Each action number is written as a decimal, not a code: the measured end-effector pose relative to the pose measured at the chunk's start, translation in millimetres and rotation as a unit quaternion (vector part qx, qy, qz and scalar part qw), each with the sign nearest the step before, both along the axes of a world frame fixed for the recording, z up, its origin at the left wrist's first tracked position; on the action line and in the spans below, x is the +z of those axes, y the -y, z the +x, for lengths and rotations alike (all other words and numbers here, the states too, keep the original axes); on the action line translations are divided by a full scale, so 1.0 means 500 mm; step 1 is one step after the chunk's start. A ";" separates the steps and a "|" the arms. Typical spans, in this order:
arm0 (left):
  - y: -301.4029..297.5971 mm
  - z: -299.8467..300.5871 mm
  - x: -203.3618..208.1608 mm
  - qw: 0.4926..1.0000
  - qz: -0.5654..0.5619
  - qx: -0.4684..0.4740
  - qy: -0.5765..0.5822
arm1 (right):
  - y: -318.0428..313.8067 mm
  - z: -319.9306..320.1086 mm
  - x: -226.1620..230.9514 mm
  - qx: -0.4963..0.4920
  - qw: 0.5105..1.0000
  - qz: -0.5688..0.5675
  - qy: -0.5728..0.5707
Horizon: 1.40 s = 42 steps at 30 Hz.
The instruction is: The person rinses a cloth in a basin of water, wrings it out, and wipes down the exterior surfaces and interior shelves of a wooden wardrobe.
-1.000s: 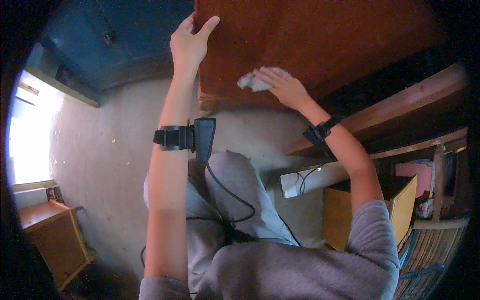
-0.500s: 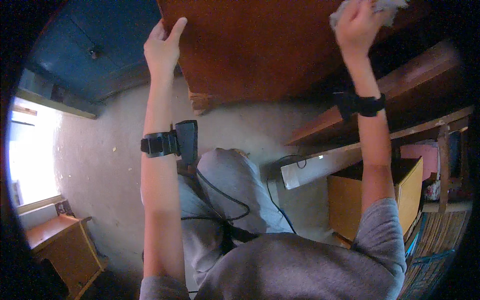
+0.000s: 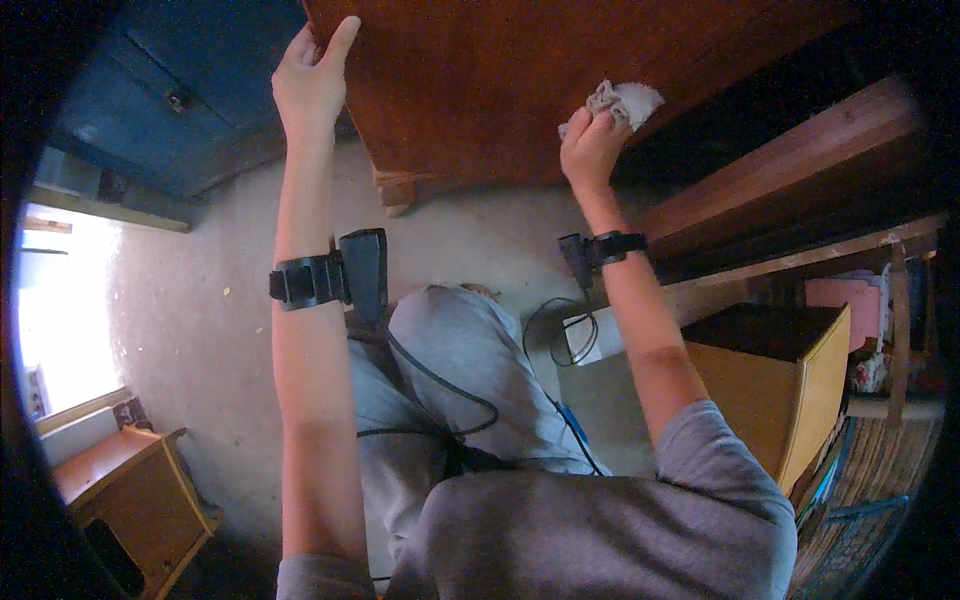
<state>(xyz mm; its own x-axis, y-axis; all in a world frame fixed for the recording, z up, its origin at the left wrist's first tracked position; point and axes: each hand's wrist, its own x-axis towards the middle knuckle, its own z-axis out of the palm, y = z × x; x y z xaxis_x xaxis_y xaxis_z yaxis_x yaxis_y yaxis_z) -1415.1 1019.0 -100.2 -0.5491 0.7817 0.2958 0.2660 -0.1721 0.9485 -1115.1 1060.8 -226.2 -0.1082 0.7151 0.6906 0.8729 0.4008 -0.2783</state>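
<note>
At panel (image 3: 470, 85) edge, left hand (image 3: 309, 86) grips; right hand (image 3: 592, 150) clutches cloth (image 3: 632, 103); open room between.

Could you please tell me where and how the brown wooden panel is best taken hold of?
The brown wooden panel is probably best gripped at its left edge, coming from the left. Its broad face looks flat, with no handle in view, while this edge leaves room for a pinch: the left hand holds it there, thumb against the face.
</note>
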 end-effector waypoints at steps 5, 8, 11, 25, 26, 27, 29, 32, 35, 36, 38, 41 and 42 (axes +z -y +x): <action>-0.011 -0.010 -0.006 0.999 0.022 -0.017 0.020 | 0.046 -0.023 -0.150 -0.079 0.983 -0.019 -0.164; -0.015 -0.006 -0.012 0.999 0.028 -0.005 0.019 | 0.088 0.003 -0.267 -0.117 0.952 -0.194 -0.207; -0.006 -0.002 -0.006 1.000 0.016 -0.008 0.007 | 0.106 0.010 -0.370 -0.092 0.905 -0.309 -0.279; -0.010 0.004 -0.004 0.988 0.110 -0.083 0.074 | 0.024 -0.198 -0.402 0.135 0.188 -0.522 -0.821; -0.010 0.003 -0.004 0.988 0.114 -0.084 0.068 | 0.028 -0.188 -0.395 0.169 0.230 -0.538 -0.794; -0.010 0.001 -0.005 0.987 0.119 -0.084 0.063 | 0.030 -0.176 -0.391 0.157 0.245 -0.556 -0.779; -0.010 -0.002 -0.003 0.988 0.110 -0.084 0.064 | 0.033 -0.121 -0.383 0.246 0.216 -0.586 -0.741; -0.010 -0.007 -0.003 0.990 0.083 -0.086 0.078 | 0.037 -0.031 -0.364 0.248 0.294 -0.565 -0.730; -0.011 -0.013 -0.004 0.996 0.059 -0.056 0.044 | 0.046 0.050 -0.294 0.055 0.289 -0.520 -0.802; -0.010 -0.016 -0.004 0.999 0.038 -0.020 0.009 | 0.066 0.076 -0.258 0.111 0.531 -0.534 -0.648; -0.010 -0.018 -0.005 1.000 0.008 0.013 -0.017 | 0.111 0.116 -0.174 0.180 0.864 -0.430 -0.192; -0.009 -0.020 0.000 1.000 -0.011 0.009 -0.014 | 0.062 0.072 -0.039 -0.098 0.482 -0.385 -0.781; -0.005 -0.019 0.001 1.000 -0.018 0.008 -0.022 | 0.071 0.065 0.014 -0.005 0.561 -0.345 -0.753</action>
